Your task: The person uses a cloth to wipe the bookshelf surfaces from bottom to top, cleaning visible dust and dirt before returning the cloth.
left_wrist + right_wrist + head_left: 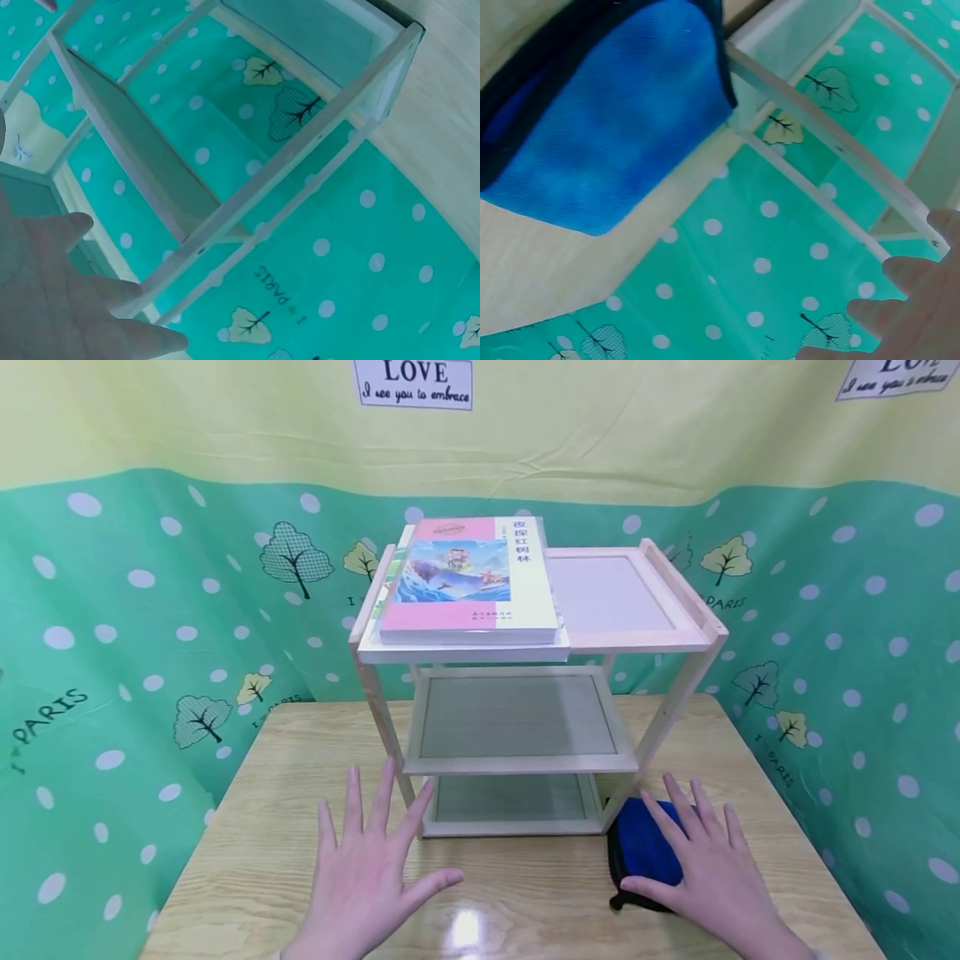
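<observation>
My left hand (362, 870) is spread with straight fingers in front of the left leg of a small three-tier wooden shelf (517, 764), holding nothing. On the right, my right hand (716, 872) is spread too, palm down, and overlaps a folded blue cloth (647, 843) with black edging in the head view. That blue cloth (637, 112) lies on the table beside the shelf's right leg. A book with a pink and cream cover (457, 568) rests on another book (558, 653) at the left of the top shelf.
The shelf stands on a light wood table (300, 777). Its top tier has a bare white panel (611, 593) on the right, with raised side rails. A green and yellow dotted curtain (150, 610) hangs round the back and both sides.
</observation>
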Demonstrator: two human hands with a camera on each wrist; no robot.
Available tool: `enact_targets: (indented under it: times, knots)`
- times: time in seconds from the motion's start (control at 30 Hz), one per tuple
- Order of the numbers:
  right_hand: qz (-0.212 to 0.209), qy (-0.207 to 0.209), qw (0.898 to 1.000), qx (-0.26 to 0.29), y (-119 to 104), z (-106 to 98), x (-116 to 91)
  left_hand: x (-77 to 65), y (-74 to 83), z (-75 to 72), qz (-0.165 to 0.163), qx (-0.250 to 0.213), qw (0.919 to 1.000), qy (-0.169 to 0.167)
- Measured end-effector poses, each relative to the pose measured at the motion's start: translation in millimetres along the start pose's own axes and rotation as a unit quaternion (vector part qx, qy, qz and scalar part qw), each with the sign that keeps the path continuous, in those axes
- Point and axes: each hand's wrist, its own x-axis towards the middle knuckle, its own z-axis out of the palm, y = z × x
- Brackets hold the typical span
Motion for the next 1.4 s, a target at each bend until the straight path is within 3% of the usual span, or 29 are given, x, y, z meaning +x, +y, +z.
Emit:
enact_targets:
  times: [0.23, 0.53, 0.77, 0.93, 1.13, 1.4]
  knots:
    - [0.006, -0.002, 1.0, 0.004, 10.2, 12.5, 0.8, 5.6, -2.8, -6.0, 0.012, 0.019, 0.9997, 0.01]
    - [0.031, -0.028, 0.999, 0.009, 25.2, 30.5, 0.5, 13.2, -7.4, -12.4, 0.05, 0.018, 0.9952, 0.082]
    - [0.027, -0.019, 0.999, 0.01, 33.4, 39.5, -1.3, 21.1, -9.4, -21.1, 0.077, 0.025, 0.989, 0.124]
    - [0.025, -0.019, 0.999, 0.007, 38.4, 43.6, -1.2, 28.6, -10.7, -28.0, 0.096, 0.023, 0.9813, 0.165]
    - [0.026, -0.026, 0.999, 0.001, 42.4, 46.7, -1.9, 40.6, -12.1, -39.0, 0.129, 0.018, 0.9637, 0.233]
    - [0.034, -0.042, 0.999, 0.001, 43.0, 50.9, -2.1, 54.2, -17.2, -59.0, 0.15, 0.027, 0.9539, 0.259]
